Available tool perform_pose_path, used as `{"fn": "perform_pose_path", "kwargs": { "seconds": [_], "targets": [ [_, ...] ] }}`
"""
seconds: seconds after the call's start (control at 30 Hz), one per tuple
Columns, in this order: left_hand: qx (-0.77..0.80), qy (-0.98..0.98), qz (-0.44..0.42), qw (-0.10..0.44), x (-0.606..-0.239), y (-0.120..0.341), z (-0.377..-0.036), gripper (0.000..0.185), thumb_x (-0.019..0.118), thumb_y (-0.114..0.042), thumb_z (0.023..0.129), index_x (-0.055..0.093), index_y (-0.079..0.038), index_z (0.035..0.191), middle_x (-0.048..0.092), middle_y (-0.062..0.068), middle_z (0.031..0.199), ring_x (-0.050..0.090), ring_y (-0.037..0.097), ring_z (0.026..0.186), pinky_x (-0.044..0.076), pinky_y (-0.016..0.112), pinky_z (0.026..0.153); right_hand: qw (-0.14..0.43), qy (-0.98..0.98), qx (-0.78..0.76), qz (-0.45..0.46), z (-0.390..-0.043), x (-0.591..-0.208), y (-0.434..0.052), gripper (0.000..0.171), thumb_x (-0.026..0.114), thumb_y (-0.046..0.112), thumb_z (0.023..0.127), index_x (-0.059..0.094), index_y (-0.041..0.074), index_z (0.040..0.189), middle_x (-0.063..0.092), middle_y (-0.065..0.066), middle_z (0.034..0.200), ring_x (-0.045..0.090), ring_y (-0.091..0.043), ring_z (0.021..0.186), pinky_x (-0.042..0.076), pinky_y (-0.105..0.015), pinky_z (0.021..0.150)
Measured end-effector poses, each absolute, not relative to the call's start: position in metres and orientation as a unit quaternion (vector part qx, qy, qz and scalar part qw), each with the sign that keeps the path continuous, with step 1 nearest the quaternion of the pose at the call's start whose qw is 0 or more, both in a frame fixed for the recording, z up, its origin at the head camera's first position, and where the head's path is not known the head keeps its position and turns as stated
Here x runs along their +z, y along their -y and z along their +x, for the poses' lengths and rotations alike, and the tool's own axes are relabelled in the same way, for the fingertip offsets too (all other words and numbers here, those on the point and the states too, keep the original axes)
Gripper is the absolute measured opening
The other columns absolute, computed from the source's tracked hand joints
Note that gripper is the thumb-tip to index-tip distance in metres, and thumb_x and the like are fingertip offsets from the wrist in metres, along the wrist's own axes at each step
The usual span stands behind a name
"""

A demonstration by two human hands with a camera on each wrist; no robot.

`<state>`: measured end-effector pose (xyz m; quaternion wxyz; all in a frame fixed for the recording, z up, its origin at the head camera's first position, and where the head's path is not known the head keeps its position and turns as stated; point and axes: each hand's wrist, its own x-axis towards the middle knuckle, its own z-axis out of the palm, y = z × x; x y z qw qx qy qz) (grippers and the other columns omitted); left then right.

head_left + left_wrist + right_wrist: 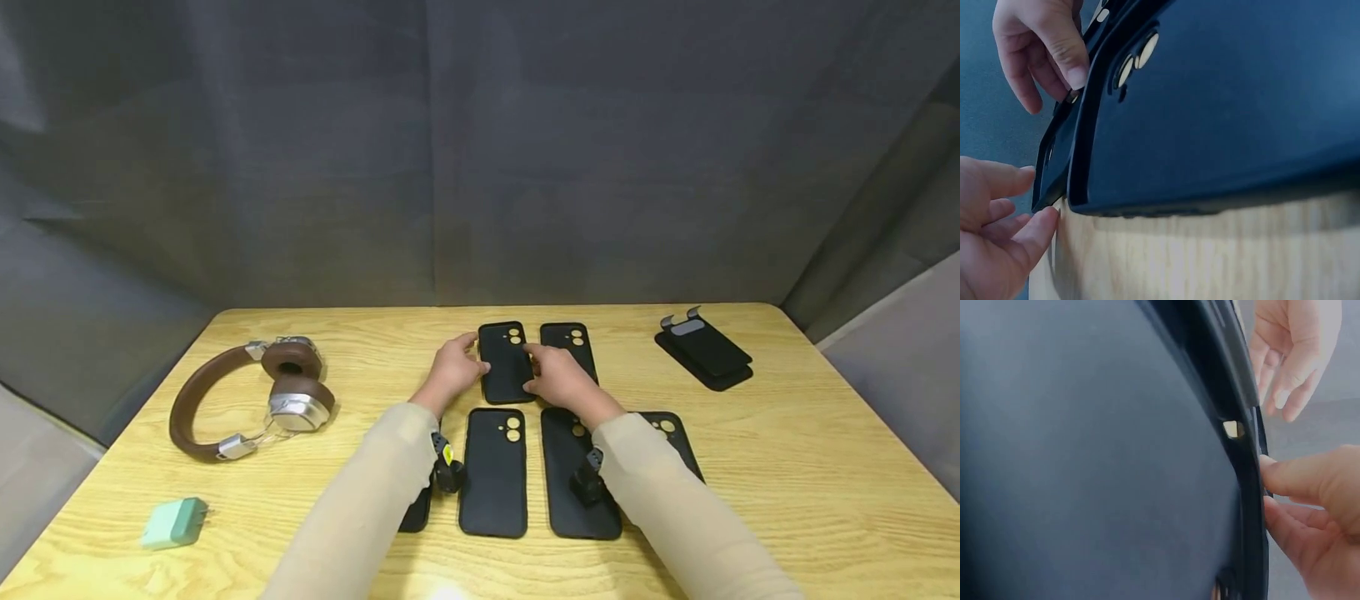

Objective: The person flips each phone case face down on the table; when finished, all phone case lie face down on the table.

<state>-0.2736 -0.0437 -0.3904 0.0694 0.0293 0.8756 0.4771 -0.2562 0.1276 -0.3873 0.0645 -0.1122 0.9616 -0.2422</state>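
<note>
Nearest the viewer, two beige sleeves (352, 508) are seen reaching forward over a light wooden table (787, 467). A small camera is strapped at each wrist.

Front row: three black phone cases are laid flat, backs up. The middle front case (492, 472) lies fully in view between the forearms; the right front case (573, 479) is partly covered by the right forearm, and a further case (678, 442) shows at the right sleeve's outer edge. A dark edge of another case (417, 510) is glimpsed under the left sleeve.

Near left corner: a mint-green charger plug (174, 522) is noted, well apart from the cases. Beyond it, brown headphones (251, 400) with silver cups lie on the table.

Back row: the handled case (506, 362) lies flat, camera cut-out at its far end. The left hand (452, 369) is set against its left edge, fingers loosely extended and touching the rim. The right hand (557, 377) is placed at its right edge, fingertips pressed onto the back; no pinch is seen. In the left wrist view the fingertips (1044, 225) are shown touching the case's edge.

Just beside it on the right, a second back-row case (570, 343) is partly hidden by the right hand.

Far right: a black folding stand (703, 348) rests alone. A grey curtain (480, 150) closes the background.
</note>
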Motion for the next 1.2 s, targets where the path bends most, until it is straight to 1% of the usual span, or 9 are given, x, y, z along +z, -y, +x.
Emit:
{"fn": "perform_pose_path", "kwargs": {
  "seconds": [0.2,0.37,0.57,0.7,0.77,0.9,0.97,1.13,1.2],
  "targets": [
    [0.482,-0.872,0.020,0.083,-0.393,0.043,-0.274,0.064,0.064,0.002,0.082,0.039,-0.003,0.140,0.042,0.017,0.141,0.049,0.030,0.122,0.043,0.036,0.097,0.065,-0.965,-0.229,-0.107,-0.255,-0.386,-0.121,0.059,0.068,0.006,0.082,0.043,0.000,0.136,0.060,-0.014,0.104,0.055,-0.024,0.093,0.046,-0.040,0.084],
    [0.468,-0.880,0.024,0.073,-0.395,0.043,-0.276,0.065,0.063,0.006,0.078,0.041,-0.002,0.139,0.047,0.019,0.136,0.051,0.029,0.119,0.045,0.035,0.094,0.065,-0.965,-0.229,-0.108,-0.255,-0.383,-0.120,0.057,0.067,0.005,0.083,0.044,0.000,0.135,0.059,-0.015,0.106,0.055,-0.024,0.093,0.047,-0.039,0.083],
    [0.457,-0.887,0.031,0.058,-0.398,0.044,-0.277,0.065,0.060,0.007,0.074,0.044,-0.001,0.136,0.051,0.019,0.131,0.053,0.028,0.115,0.046,0.035,0.091,0.060,-0.962,-0.238,-0.115,-0.256,-0.384,-0.122,0.056,0.067,0.002,0.081,0.047,-0.001,0.132,0.059,-0.013,0.099,0.053,-0.023,0.086,0.046,-0.037,0.077],
    [0.477,-0.877,0.024,0.058,-0.400,0.046,-0.278,0.064,0.061,0.006,0.073,0.045,-0.002,0.136,0.053,0.018,0.129,0.054,0.027,0.113,0.046,0.034,0.090,0.059,-0.961,-0.244,-0.118,-0.255,-0.383,-0.122,0.054,0.067,0.001,0.080,0.049,-0.001,0.131,0.060,-0.014,0.104,0.056,-0.023,0.090,0.047,-0.037,0.081],
    [0.490,-0.870,0.022,0.059,-0.400,0.048,-0.278,0.065,0.060,0.006,0.073,0.045,-0.002,0.136,0.052,0.018,0.130,0.054,0.028,0.114,0.047,0.032,0.088,0.060,-0.959,-0.250,-0.119,-0.255,-0.381,-0.121,0.053,0.067,0.001,0.080,0.050,-0.001,0.130,0.060,-0.015,0.105,0.055,-0.023,0.091,0.047,-0.038,0.082],
    [0.520,-0.852,0.020,0.063,-0.397,0.051,-0.278,0.065,0.057,0.007,0.075,0.043,-0.002,0.138,0.050,0.018,0.133,0.051,0.028,0.117,0.048,0.028,0.078,0.056,-0.957,-0.257,-0.122,-0.256,-0.378,-0.121,0.050,0.066,0.002,0.080,0.052,-0.003,0.128,0.059,-0.012,0.097,0.052,-0.023,0.086,0.045,-0.037,0.079],
    [0.530,-0.846,0.017,0.065,-0.395,0.052,-0.279,0.065,0.057,0.007,0.076,0.042,-0.003,0.138,0.050,0.018,0.133,0.051,0.028,0.119,0.048,0.026,0.075,0.055,-0.956,-0.261,-0.123,-0.256,-0.377,-0.121,0.049,0.066,0.002,0.081,0.052,-0.003,0.127,0.058,-0.012,0.095,0.051,-0.023,0.085,0.044,-0.037,0.078],
    [0.537,-0.841,0.013,0.063,-0.389,0.054,-0.280,0.064,0.058,0.005,0.077,0.043,-0.006,0.138,0.051,0.015,0.133,0.051,0.026,0.119,0.048,0.028,0.084,0.052,-0.952,-0.277,-0.120,-0.256,-0.376,-0.122,0.049,0.065,0.002,0.081,0.052,-0.003,0.128,0.060,-0.013,0.100,0.053,-0.023,0.090,0.046,-0.038,0.082],
    [0.537,-0.841,0.015,0.057,-0.386,0.055,-0.279,0.063,0.058,0.004,0.077,0.044,-0.006,0.138,0.050,0.013,0.134,0.052,0.025,0.119,0.048,0.030,0.086,0.050,-0.951,-0.282,-0.120,-0.256,-0.375,-0.121,0.049,0.065,0.003,0.081,0.052,-0.003,0.128,0.061,-0.013,0.102,0.054,-0.023,0.091,0.046,-0.039,0.083]
  ]
}}
